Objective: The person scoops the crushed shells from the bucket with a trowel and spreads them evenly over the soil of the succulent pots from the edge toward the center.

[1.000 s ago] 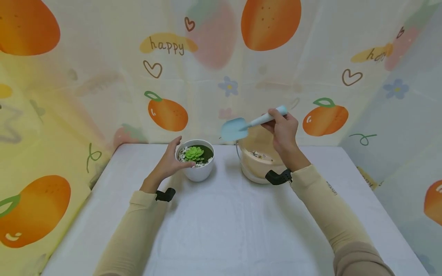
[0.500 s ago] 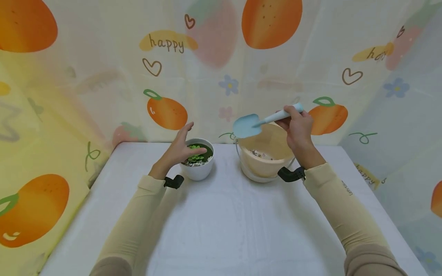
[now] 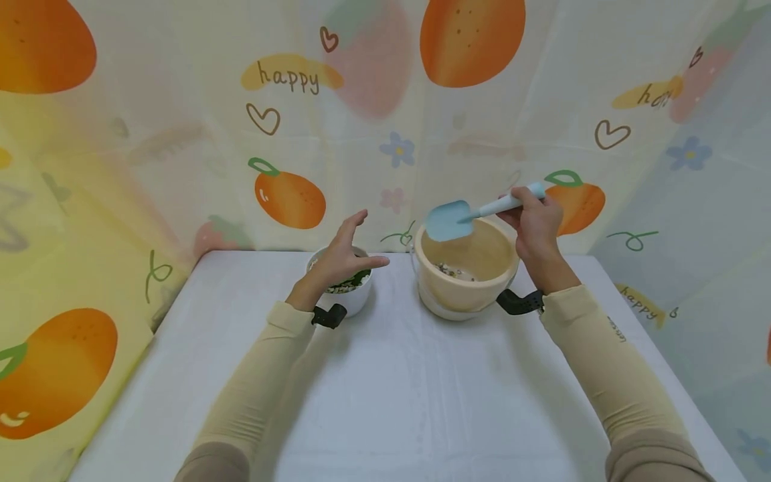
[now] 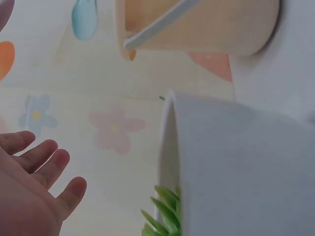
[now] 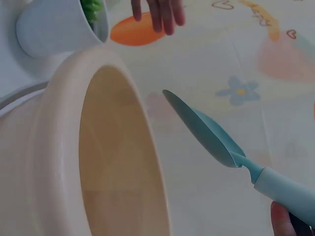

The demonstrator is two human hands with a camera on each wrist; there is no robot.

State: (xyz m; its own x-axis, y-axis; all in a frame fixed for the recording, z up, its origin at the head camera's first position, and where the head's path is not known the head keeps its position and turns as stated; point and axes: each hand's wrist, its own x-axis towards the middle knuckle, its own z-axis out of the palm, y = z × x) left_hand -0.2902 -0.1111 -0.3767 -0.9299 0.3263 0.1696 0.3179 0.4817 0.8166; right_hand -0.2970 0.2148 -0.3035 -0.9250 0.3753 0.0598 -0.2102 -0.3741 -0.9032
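Observation:
My right hand (image 3: 537,224) grips the handle of a light blue garden trowel (image 3: 452,221) above a beige bucket (image 3: 466,288). The trowel's blade points left, and in the right wrist view the blade (image 5: 206,132) is clear of the bucket's rim. Some small pebbles (image 3: 453,271) lie on the bucket's bottom. My left hand (image 3: 340,261) holds nothing, its thumb and fingers spread apart over a white plant pot (image 3: 355,300). From the head, the hand covers most of the pot's top. Green succulent leaves (image 4: 165,214) show at the pot's mouth in the left wrist view.
Pot and bucket stand side by side near the back of a table with a white cloth (image 3: 409,388). A curtain (image 3: 361,154) printed with fruit hangs right behind them. The bucket has a thin carrying handle (image 4: 160,23).
My left hand has moved right, from the pot's left side to over its top. My right hand has carried the trowel to the right, so its blade now overlaps the bucket's mouth.

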